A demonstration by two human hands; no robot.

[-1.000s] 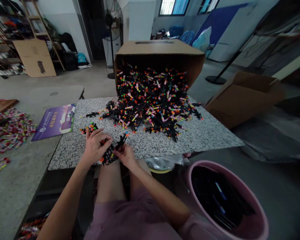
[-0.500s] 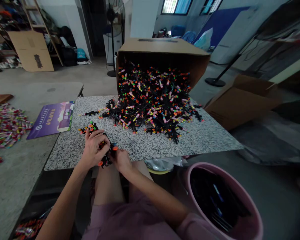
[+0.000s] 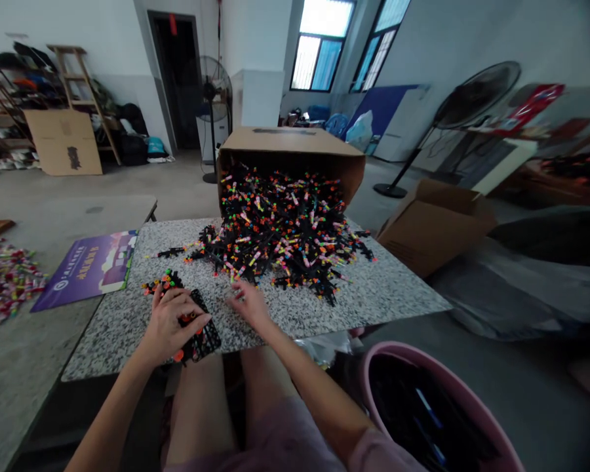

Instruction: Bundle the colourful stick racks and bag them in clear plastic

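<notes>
My left hand [image 3: 174, 322] is curled over a small stack of black toy guns [image 3: 207, 333] with orange tips, at the table's near left edge. More toy guns with green and orange ends [image 3: 170, 280] lie just beyond its fingers. My right hand [image 3: 250, 305] hovers at the near edge of the big heap of black toy guns [image 3: 280, 229], its fingers apart and nothing visible in them. Pink and yellow tubes show among the heap, which spills from a cardboard box [image 3: 295, 139] lying on its side.
The speckled table [image 3: 373, 298] bears the heap. On the left, a purple printed board [image 3: 86, 265] lies beside a pile of colourful tubes [image 3: 7, 278]. A pink bin [image 3: 373, 354] with dark contents stands at my right, and an open carton [image 3: 432, 223] sits beyond the table's right side.
My right hand has left the stack under my left hand and moved out to the heap's edge. The left hand stays on the stack. My view has tilted up.
</notes>
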